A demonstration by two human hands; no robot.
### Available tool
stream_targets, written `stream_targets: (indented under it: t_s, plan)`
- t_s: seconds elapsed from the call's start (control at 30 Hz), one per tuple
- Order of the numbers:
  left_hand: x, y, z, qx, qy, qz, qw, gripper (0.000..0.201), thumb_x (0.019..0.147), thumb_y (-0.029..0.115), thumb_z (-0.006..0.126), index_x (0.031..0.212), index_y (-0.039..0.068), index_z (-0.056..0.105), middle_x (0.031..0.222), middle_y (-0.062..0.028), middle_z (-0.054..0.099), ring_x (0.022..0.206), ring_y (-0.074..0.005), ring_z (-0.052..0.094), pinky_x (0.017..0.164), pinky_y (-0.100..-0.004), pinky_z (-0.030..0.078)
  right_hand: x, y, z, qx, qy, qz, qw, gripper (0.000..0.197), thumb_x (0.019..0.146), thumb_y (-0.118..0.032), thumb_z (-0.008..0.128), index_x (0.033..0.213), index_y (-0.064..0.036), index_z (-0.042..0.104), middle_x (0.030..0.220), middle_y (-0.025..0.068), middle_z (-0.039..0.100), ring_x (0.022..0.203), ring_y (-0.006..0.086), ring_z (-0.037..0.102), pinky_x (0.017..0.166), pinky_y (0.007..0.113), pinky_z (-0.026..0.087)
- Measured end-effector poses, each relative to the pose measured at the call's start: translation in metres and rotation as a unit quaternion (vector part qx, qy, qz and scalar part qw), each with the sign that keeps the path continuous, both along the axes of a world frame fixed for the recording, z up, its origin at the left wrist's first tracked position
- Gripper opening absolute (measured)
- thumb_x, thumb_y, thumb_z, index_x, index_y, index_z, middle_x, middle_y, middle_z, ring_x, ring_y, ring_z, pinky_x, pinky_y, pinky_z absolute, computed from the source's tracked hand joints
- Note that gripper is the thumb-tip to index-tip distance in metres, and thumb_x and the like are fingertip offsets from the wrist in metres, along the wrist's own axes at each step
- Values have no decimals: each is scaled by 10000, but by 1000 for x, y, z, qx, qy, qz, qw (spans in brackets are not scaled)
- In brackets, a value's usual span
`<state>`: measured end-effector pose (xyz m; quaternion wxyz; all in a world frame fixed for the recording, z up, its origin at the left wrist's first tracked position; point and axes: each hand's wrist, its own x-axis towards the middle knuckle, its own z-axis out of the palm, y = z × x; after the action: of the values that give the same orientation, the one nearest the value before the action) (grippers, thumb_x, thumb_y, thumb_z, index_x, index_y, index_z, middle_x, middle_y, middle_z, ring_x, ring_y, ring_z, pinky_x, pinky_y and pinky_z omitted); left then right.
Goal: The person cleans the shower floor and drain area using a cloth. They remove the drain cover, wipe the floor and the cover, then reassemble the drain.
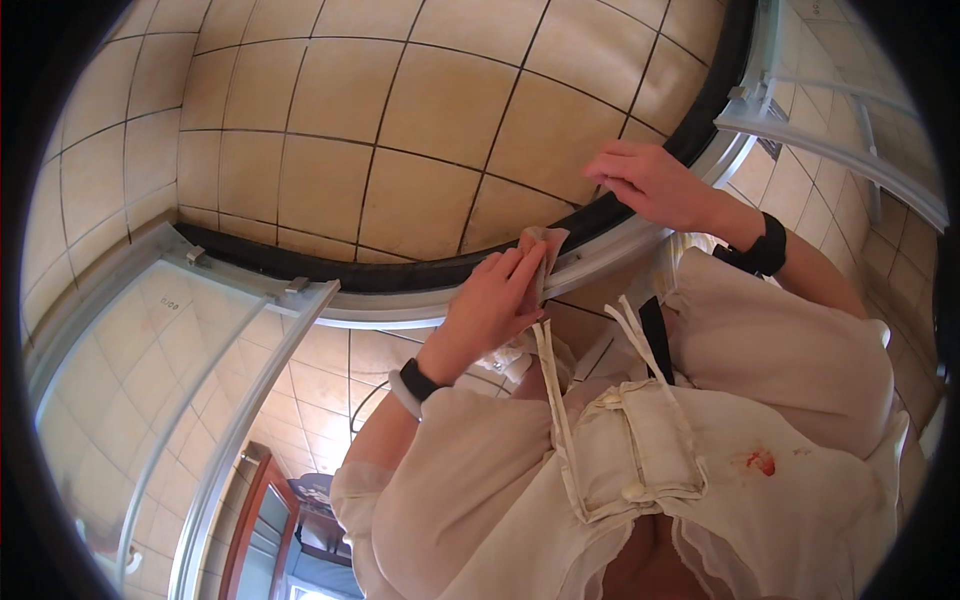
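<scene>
My left hand [488,300] is closed on a crumpled, thin beige cloth [548,262] and presses it to the pale curved door rail [390,305] of a shower enclosure. Fingers bunch over the cloth, so part of it is hidden. Farther right, my right hand [655,188] hovers over the black curved sill [610,212], its fingers curled together. Whether anything sits in those fingers is hidden. Both wrists wear black bands.
Sliding glass doors [150,340] stand to the left, with another glass door [830,140] at the right. Beyond the sill lies a beige tiled floor [440,95] with dark joints. A red-framed door [245,520] shows at lower left. My pale top [780,400] has a red stain.
</scene>
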<state>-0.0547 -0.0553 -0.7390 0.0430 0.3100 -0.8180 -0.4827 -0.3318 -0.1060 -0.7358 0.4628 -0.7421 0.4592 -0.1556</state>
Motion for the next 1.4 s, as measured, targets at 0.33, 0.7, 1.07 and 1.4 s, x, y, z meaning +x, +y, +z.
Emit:
stream_targets:
  t_s: [0.33, 0.7, 1.07, 1.4]
  plan:
    - [-27, 2, 12, 43, 51, 20, 998, 850, 630, -12, 606, 1382, -86, 218, 1096, -222, 495, 960, -366, 474, 849, -404, 417, 19, 10, 7, 64, -58, 19, 996, 134, 744, 42, 507, 866, -11, 521, 839, 129, 569, 781, 318, 556, 681, 375, 449]
    - [-41, -1, -2, 128, 93, 52, 986, 808, 677, 87, 701, 1336, 0, 242, 1244, -212, 476, 1119, -394, 471, 958, -417, 378, 11, 27, 4, 81, -4, 157, 984, 239, 810, -232, 598, 978, -80, 524, 924, 91, 597, 851, 290, 586, 754, 396, 428]
    - [-27, -7, 12, -60, 21, 5, 998, 588, 727, 267, 708, 1237, 91, 475, 1274, -168, 444, 1139, -384, 447, 963, -463, 373, -85, -11, 26, -57, 429, 299, 851, 55, 792, -173, 571, 805, -121, 565, 737, 55, 573, 755, 251, 587, 741, 391, 374]
    - [-41, -3, 1, -80, 32, 11, 996, 548, 735, 212, 696, 1229, 100, 486, 1256, -160, 462, 1150, -352, 460, 982, -492, 362, -28, 39, 21, -40, 285, 223, 932, 620, 735, -638, 568, 1044, -101, 544, 916, 148, 576, 847, 282, 590, 874, 475, 338]
